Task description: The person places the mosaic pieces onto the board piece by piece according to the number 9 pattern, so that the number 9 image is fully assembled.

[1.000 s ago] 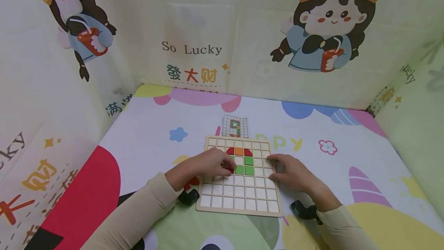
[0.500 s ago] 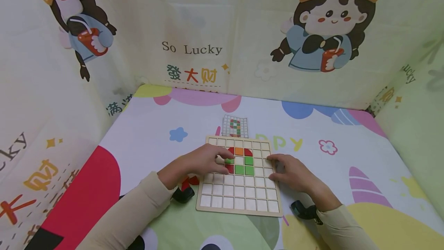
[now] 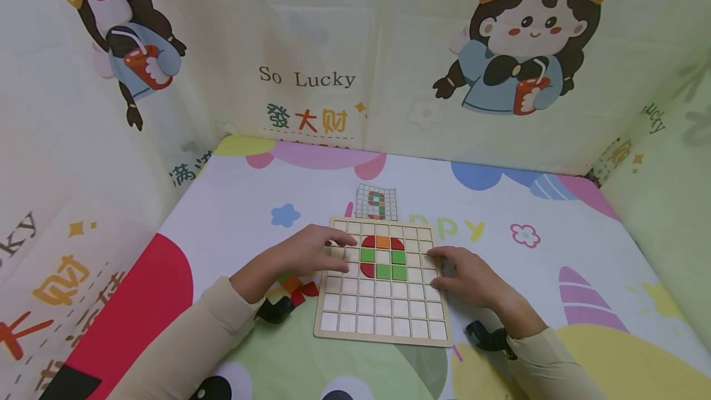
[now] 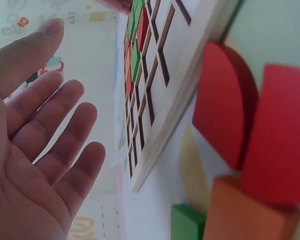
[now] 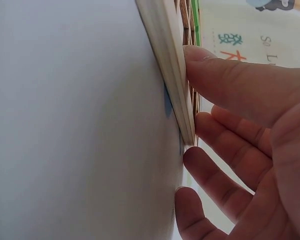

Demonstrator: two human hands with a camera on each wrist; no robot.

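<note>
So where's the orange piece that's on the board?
In the head view, the orange piece sits in the upper part of the wooden board, between two red pieces, to the right of the left hand.

Grid board (image 3: 383,306): pale bare wood, matt, fine lines along its edge. Loose red block (image 4: 285,135), orange block (image 4: 250,210), green block (image 4: 185,223): smooth, low sheen. Pattern card (image 3: 363,204): thin, paper-like. Wall hanging (image 3: 400,73): cloth-like, softly creased. Table cover (image 3: 489,264): smooth, printed. Sleeves (image 3: 189,338): matt cloth. Wrist cameras (image 3: 276,310): black, plastic-looking, faintly shiny.
</note>
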